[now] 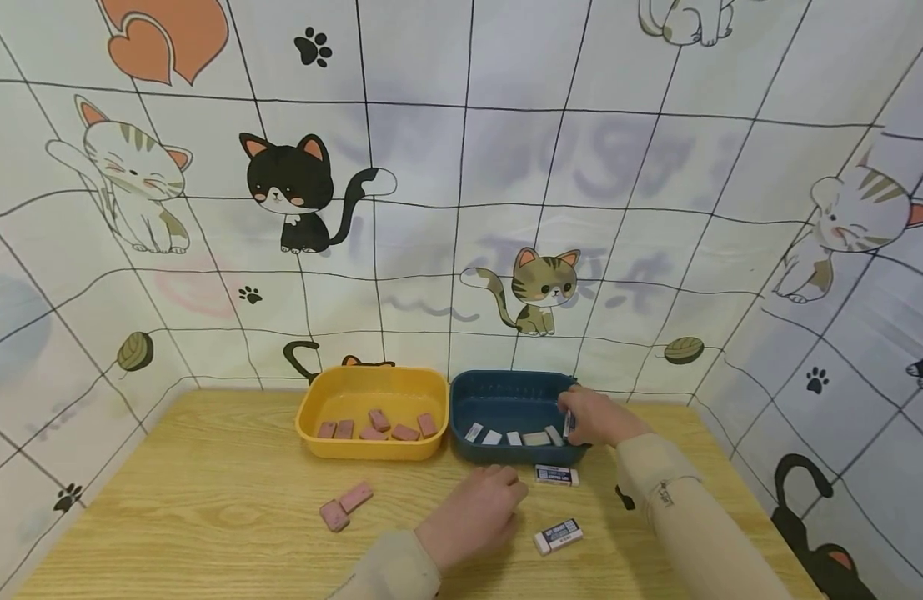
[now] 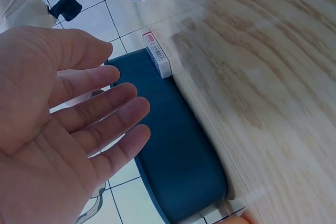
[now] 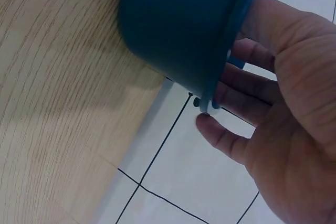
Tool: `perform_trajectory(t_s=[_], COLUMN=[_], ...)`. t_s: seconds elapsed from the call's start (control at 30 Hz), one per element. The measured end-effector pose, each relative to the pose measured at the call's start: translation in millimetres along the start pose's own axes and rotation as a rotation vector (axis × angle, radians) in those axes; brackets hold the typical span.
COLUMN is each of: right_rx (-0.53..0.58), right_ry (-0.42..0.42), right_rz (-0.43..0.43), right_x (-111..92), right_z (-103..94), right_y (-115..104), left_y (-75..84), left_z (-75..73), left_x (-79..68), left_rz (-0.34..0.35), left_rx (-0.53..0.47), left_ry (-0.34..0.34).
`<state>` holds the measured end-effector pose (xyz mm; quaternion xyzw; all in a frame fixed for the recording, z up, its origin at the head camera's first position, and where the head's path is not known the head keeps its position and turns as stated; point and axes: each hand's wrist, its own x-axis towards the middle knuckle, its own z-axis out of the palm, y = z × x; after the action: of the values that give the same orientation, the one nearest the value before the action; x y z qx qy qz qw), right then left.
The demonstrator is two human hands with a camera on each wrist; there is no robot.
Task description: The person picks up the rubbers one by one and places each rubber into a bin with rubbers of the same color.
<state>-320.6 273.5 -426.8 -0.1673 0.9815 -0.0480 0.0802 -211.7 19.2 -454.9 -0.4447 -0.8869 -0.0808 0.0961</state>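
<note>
My right hand (image 1: 599, 417) reaches over the right end of the blue basket (image 1: 517, 455) and pinches an eraser (image 1: 569, 423) in a dark sleeve. Its fingertips dip inside the rim and are hidden in the right wrist view. Several whitish erasers lie along the basket's near side. Left of them, my left hand (image 1: 476, 512) hovers low over the table, palm facing the basket, fingers loosely spread with nothing in them. One sleeved eraser (image 1: 557, 476) lies against the basket's front wall, and another eraser (image 1: 559, 537) lies nearer, right of the left hand.
A yellow basket (image 1: 371, 451) with several pink blocks stands directly left of the blue one. Two more pink blocks (image 1: 345, 506) touch each other on the wooden table (image 1: 228, 517). Behind the baskets rises a white gridded sheet (image 1: 416, 167) printed with cats.
</note>
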Motion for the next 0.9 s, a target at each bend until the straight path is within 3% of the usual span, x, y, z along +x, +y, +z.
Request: perform_trajectory(t_s=[0.27,0.53,0.9], right_rx=[-0.097,-0.05,-0.01], right_ry=[0.012,0.013,0.114], right_rz=[-0.003,0.044,-0.011], right_x=[3.0,4.0,-13.9], right_z=[6.3,11.7,7.7], right_y=[1.9,3.3,-4.8], left_y=[0.4,1.5,1.5], left_z=[4.2,7.0,11.1], left_x=[5.1,7.5,6.9], left_rz=[0.012,0.01,0.009], left_rx=[-0.015,-0.031,-0.04], left_ry=[-0.025,-0.051,-0.052])
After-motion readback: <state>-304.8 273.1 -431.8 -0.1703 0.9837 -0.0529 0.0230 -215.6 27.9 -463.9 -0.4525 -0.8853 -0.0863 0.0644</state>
